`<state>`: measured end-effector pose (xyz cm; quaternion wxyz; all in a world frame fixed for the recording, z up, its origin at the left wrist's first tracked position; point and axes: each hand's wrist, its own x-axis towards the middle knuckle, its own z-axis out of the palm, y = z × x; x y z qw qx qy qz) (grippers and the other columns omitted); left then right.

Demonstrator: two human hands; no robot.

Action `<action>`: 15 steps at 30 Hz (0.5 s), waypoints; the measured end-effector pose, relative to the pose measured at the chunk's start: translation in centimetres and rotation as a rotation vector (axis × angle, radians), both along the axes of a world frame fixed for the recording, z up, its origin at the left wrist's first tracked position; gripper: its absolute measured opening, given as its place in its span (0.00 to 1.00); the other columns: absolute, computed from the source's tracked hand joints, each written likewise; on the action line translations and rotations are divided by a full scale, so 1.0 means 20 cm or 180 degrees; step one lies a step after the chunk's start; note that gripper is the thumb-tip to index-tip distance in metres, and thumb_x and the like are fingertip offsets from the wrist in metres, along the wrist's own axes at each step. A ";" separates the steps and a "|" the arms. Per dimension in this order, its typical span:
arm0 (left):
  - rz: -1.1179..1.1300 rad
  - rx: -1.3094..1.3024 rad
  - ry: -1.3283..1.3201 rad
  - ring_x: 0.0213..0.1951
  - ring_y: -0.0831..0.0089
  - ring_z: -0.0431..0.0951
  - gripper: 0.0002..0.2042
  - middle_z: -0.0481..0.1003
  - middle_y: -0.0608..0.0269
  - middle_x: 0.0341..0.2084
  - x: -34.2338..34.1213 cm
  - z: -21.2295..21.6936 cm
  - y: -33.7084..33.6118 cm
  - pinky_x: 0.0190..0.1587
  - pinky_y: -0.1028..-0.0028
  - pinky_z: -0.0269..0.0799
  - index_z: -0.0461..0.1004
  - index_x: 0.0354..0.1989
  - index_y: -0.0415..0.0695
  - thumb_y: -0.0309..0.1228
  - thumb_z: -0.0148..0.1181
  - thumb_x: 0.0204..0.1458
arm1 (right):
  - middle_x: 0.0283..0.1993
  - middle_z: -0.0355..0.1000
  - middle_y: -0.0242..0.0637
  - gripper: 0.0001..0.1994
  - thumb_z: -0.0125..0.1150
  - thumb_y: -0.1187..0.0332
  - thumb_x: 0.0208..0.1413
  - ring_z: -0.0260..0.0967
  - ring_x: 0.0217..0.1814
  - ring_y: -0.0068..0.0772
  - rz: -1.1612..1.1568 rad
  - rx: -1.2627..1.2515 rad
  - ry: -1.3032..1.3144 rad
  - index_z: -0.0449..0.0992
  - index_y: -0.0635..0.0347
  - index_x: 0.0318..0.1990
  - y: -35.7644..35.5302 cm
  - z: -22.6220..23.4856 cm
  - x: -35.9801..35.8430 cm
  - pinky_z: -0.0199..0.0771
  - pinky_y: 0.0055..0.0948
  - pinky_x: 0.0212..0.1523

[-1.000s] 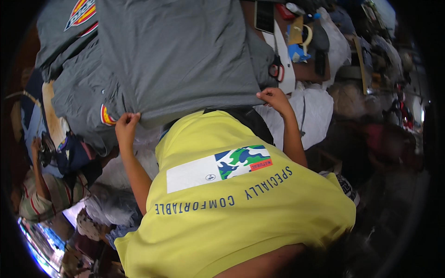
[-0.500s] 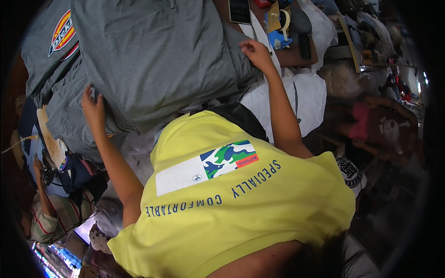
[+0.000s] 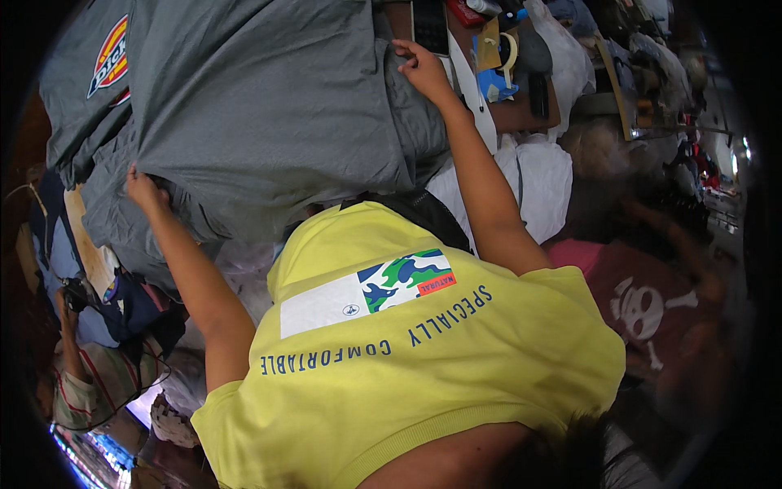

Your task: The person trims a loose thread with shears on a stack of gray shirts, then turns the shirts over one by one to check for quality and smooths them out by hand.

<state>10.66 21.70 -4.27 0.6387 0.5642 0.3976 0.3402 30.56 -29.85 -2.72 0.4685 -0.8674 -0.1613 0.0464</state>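
Observation:
A large dark grey T-shirt (image 3: 269,98) is spread over the work surface in front of me, with a colourful printed emblem on the grey cloth at the far left. My left hand (image 3: 147,191) pinches its near left part, and taut creases fan out from the fingertips. More grey cloth (image 3: 106,216) lies bunched beneath and left of that hand. My right hand (image 3: 423,72) is at the shirt's far right edge, palm down, with its bent fingers a little apart and the fingertips close to the cloth. No object shows in it.
Beyond my right hand lie a dark phone (image 3: 429,24), a tape roll (image 3: 509,55) and a blue item (image 3: 495,85). White plastic bags (image 3: 544,183) hang at the right. A person in a skull-print shirt (image 3: 652,306) is close on my right; another person's striped shirt (image 3: 102,379) shows at lower left.
My left hand has moved slightly left and closed on the shirt, which now stretches flatter. My right hand has shifted up and left along its edge. The person at right has come nearer.

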 end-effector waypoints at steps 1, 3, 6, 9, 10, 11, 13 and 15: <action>-0.0125 -0.0150 0.0094 0.23 0.76 0.71 0.10 0.72 0.64 0.25 -0.06 -0.13 0.11 0.25 0.80 0.67 0.68 0.41 0.41 0.22 0.44 0.51 | 0.42 0.69 0.33 0.26 0.61 0.76 0.38 0.63 0.37 0.23 0.0075 -0.0081 -0.0151 0.68 0.48 0.50 0.03 0.00 0.00 0.65 0.22 0.38; -0.0307 -0.0369 0.0189 0.23 0.77 0.71 0.10 0.72 0.64 0.26 -0.02 -0.14 0.10 0.25 0.81 0.67 0.68 0.41 0.41 0.23 0.44 0.52 | 0.42 0.69 0.32 0.27 0.60 0.76 0.38 0.63 0.37 0.21 0.0056 -0.0123 -0.0408 0.67 0.48 0.51 0.03 0.00 0.00 0.64 0.20 0.37; -0.0186 -0.0519 0.0153 0.23 0.78 0.71 0.09 0.72 0.62 0.29 0.03 -0.09 0.03 0.25 0.82 0.68 0.67 0.42 0.42 0.23 0.45 0.53 | 0.42 0.69 0.33 0.26 0.59 0.77 0.38 0.64 0.39 0.21 0.0015 0.0034 -0.0725 0.68 0.48 0.50 0.08 0.01 0.02 0.64 0.19 0.38; -0.0079 -0.0617 0.0083 0.25 0.78 0.71 0.09 0.72 0.61 0.31 0.04 -0.06 -0.01 0.26 0.82 0.69 0.67 0.42 0.42 0.23 0.45 0.53 | 0.37 0.71 0.33 0.21 0.57 0.78 0.39 0.66 0.37 0.22 -0.0203 0.0097 -0.0680 0.71 0.51 0.45 0.12 0.00 0.06 0.65 0.20 0.37; -0.0067 -0.0623 0.0092 0.25 0.77 0.72 0.09 0.72 0.61 0.32 0.04 -0.05 -0.01 0.26 0.82 0.69 0.67 0.42 0.42 0.23 0.45 0.53 | 0.35 0.71 0.33 0.19 0.57 0.77 0.39 0.66 0.36 0.22 -0.0338 0.0075 -0.0428 0.73 0.52 0.44 0.12 0.00 0.08 0.65 0.20 0.36; -0.0051 -0.0626 0.0106 0.26 0.77 0.72 0.10 0.72 0.61 0.32 0.04 -0.05 -0.01 0.26 0.82 0.70 0.67 0.42 0.42 0.23 0.45 0.53 | 0.33 0.72 0.33 0.17 0.56 0.77 0.40 0.67 0.34 0.23 -0.0469 0.0053 -0.0172 0.74 0.53 0.42 0.12 -0.01 0.11 0.66 0.20 0.35; -0.0136 -0.0579 0.0177 0.28 0.75 0.73 0.10 0.72 0.60 0.33 0.03 -0.07 0.01 0.28 0.81 0.71 0.67 0.43 0.41 0.23 0.45 0.53 | 0.25 0.70 0.33 0.09 0.56 0.75 0.42 0.66 0.26 0.21 -0.0661 0.0843 -0.0810 0.75 0.60 0.34 0.08 -0.07 0.18 0.65 0.21 0.30; -0.0128 -0.0566 0.0194 0.29 0.74 0.74 0.10 0.72 0.59 0.33 0.02 -0.07 0.01 0.29 0.80 0.71 0.67 0.43 0.41 0.23 0.45 0.53 | 0.26 0.71 0.31 0.07 0.55 0.76 0.44 0.66 0.27 0.21 -0.1039 0.1136 0.0074 0.75 0.62 0.33 0.05 -0.06 0.18 0.65 0.19 0.31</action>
